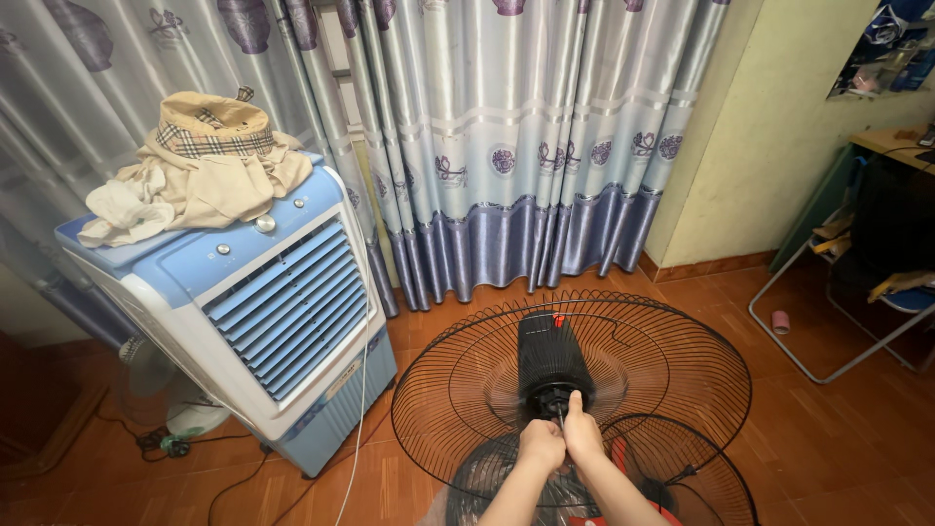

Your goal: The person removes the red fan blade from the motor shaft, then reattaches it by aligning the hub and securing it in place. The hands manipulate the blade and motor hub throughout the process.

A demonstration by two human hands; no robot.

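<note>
fan guard (467, 380): black wire metal | motor housing (550, 356): matt plastic | curtain (506, 127): glossy cloth

Two bare forearms come up from the lower edge of the view, ending in the left hand (542, 445) and the right hand (583, 435). No sleeve covers either arm as far as the frame shows them. The wrists and fingers carry no watch, ring, band or glove
</note>
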